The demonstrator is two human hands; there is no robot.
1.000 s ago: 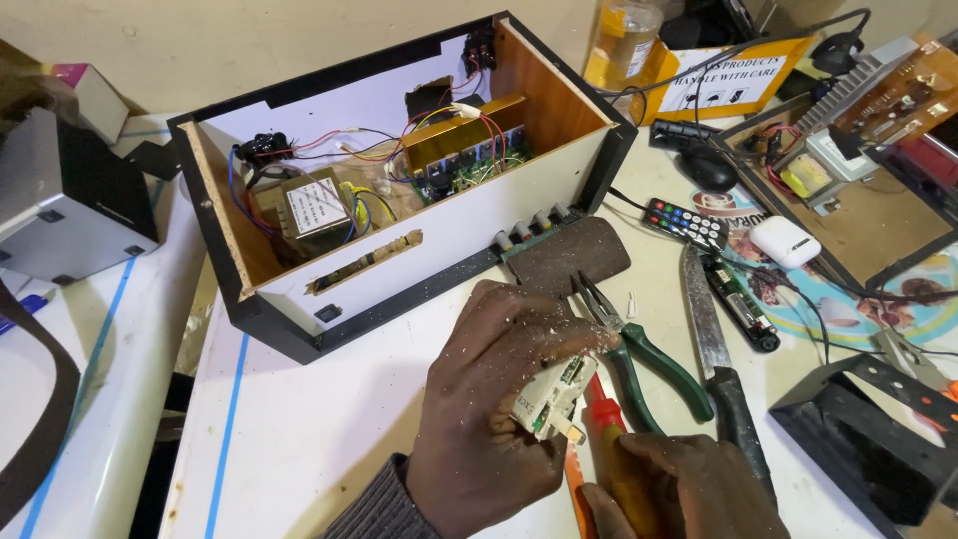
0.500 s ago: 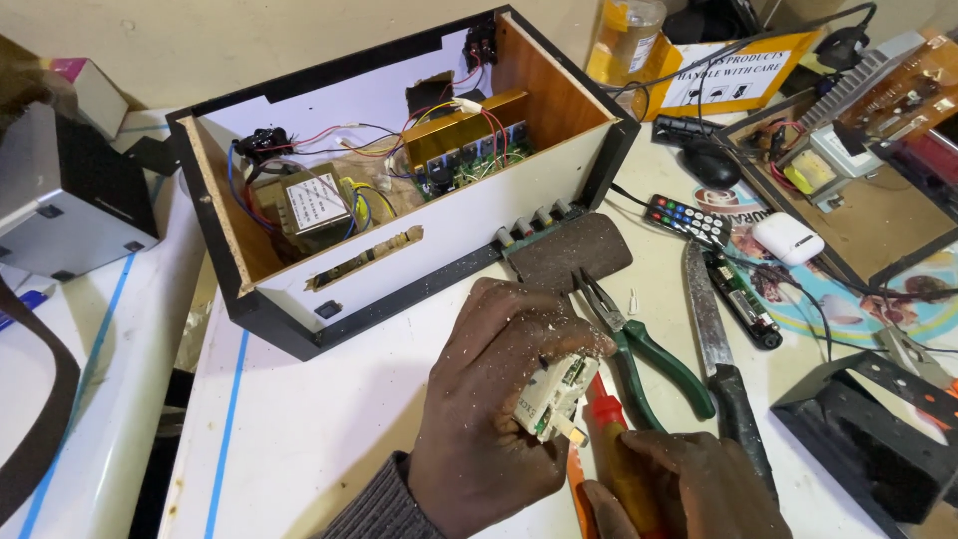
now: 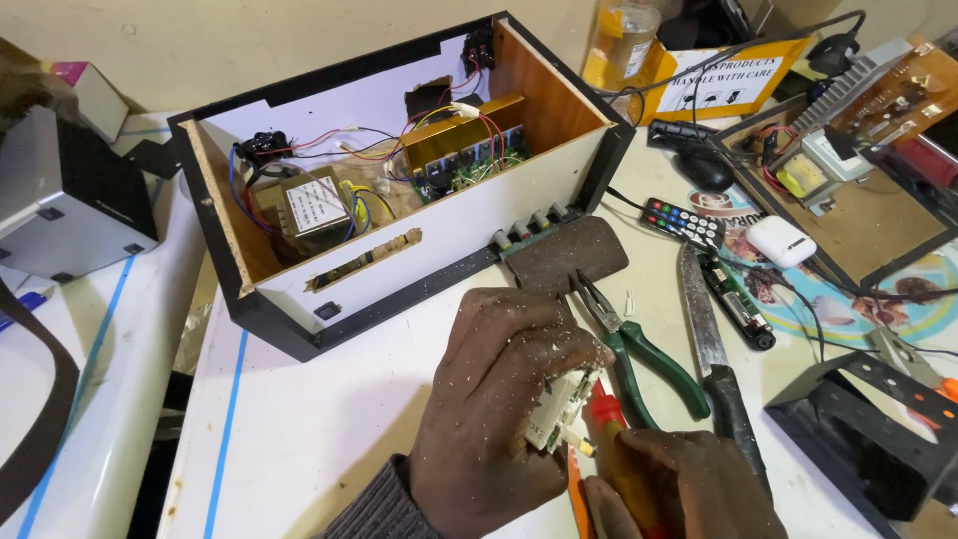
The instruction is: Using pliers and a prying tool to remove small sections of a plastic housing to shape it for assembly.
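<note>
Module (image 3: pixel 556 417) in left hand (image 3: pixel 494 404); white cluttered worktable (image 3: pixel 329 419)

A white worktable (image 3: pixel 329 419) stands against a beige wall (image 3: pixel 249 40).

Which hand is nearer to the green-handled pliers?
Left. The left hand lies just beside the green-handled pliers, holding a small module. The right hand sits lower, below their handles.

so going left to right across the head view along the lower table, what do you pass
left hand holding a small module → red-handled screwdriver → green-handled pliers → knife → black metal bracket
</note>
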